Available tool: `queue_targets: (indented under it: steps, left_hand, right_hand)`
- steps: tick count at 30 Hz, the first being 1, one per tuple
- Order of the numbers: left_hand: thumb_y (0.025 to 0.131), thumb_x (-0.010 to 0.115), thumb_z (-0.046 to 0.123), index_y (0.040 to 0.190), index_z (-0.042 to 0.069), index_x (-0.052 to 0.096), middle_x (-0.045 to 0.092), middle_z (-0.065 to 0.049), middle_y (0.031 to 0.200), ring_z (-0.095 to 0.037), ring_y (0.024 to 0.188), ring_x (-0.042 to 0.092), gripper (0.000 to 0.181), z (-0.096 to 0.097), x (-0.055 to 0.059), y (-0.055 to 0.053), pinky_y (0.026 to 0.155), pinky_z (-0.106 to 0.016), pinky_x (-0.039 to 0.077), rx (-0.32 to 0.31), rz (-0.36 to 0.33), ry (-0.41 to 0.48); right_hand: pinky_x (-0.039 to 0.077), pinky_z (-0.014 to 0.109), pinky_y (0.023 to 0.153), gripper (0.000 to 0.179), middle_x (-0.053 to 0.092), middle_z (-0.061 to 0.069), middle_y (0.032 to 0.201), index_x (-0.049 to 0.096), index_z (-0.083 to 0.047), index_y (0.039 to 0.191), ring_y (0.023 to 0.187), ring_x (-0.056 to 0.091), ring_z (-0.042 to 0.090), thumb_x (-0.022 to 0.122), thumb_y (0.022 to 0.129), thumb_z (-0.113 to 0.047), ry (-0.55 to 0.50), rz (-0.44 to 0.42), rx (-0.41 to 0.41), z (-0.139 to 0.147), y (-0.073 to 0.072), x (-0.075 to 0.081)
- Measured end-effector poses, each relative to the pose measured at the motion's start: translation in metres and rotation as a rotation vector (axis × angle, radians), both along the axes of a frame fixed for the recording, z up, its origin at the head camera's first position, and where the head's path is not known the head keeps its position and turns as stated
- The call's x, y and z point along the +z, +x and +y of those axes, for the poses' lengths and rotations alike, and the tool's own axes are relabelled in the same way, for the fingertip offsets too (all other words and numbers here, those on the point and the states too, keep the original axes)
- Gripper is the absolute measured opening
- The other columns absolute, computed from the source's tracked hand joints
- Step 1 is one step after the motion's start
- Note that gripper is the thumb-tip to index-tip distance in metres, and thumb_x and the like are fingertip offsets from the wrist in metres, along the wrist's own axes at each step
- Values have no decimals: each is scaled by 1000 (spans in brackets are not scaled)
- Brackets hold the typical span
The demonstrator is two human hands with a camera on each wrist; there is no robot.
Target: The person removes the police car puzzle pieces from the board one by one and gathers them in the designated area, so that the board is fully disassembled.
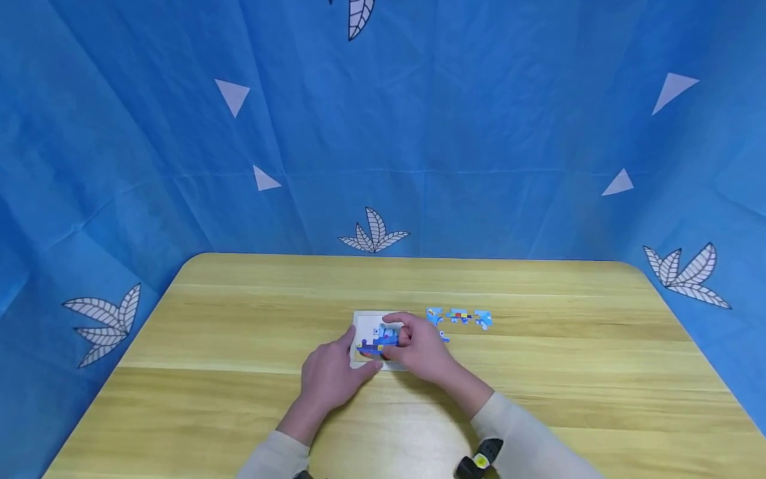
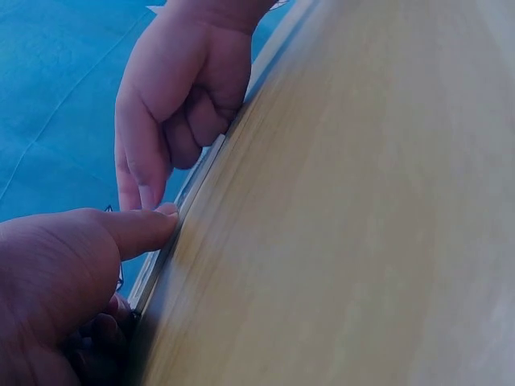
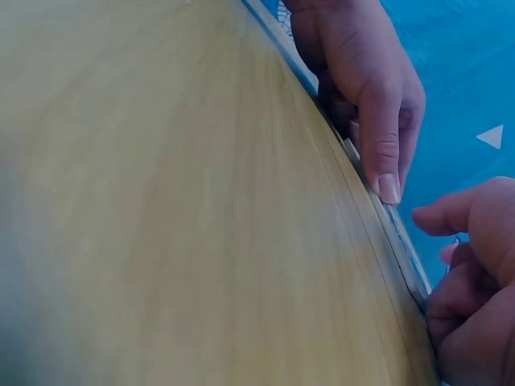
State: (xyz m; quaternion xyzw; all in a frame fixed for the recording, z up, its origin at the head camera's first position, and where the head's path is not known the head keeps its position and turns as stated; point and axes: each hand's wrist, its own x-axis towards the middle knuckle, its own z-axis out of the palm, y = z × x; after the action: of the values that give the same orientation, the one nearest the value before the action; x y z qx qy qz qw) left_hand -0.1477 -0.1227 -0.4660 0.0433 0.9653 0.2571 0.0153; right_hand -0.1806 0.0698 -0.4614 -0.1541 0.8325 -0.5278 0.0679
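A small puzzle board (image 1: 362, 315) with a pale border lies near the middle of the table. On it is part of a picture, a blue and purple ship (image 1: 370, 348). My left hand (image 1: 329, 376) holds the board's near left corner, its thumb along the front edge and its fingers at the left side. Over the right part of the board is my right hand (image 1: 425, 352), thumb and index finger bent toward each other above the picture, the other fingers curled in. Whether a piece is between those two fingertips cannot be made out. Both wrist views see the board edge-on.
Several loose puzzle pieces (image 1: 459, 316) lie just right of the board, one partly behind the right hand. The wooden table (image 1: 598, 346) ends at a blue cloth backdrop (image 1: 479, 133) printed with leaves and triangles. A dark band (image 1: 481, 459) is on the right sleeve.
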Motion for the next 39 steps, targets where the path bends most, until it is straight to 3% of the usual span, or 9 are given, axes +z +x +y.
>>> queue_targets:
  steps: [7,11,21,39]
  left_hand:
    - [81,75,59,144,0,52,40,2,52,-15,47,34,89,0,0,0,46,-32,25,-2,15,-13]
    - [81,74,59,144,0,52,40,3,52,-15,47,34,89,1,-1,0,46,-32,25,-4,24,-18]
    - [81,75,57,143,-1,53,40,3,52,-15,48,35,88,0,1,0,46,-32,27,-11,34,-1]
    - [81,75,58,143,-1,52,40,3,54,-15,48,35,88,0,1,1,46,-32,26,-9,30,7]
  right_hand:
    - [31,25,51,45,40,-5,57,64,-1,126,51,36,9,77,83,-2,109,-2,19,-2,-4,-3]
    - [29,24,49,44,41,-6,55,64,0,125,49,36,8,74,83,-1,119,-33,30,-3,-5,-3]
    - [32,25,49,46,45,-3,60,61,-2,126,51,40,11,74,82,5,58,-152,18,-5,-6,1]
    - [33,26,51,49,43,-3,61,57,-5,125,52,38,12,72,80,8,30,-129,30,-5,-5,0]
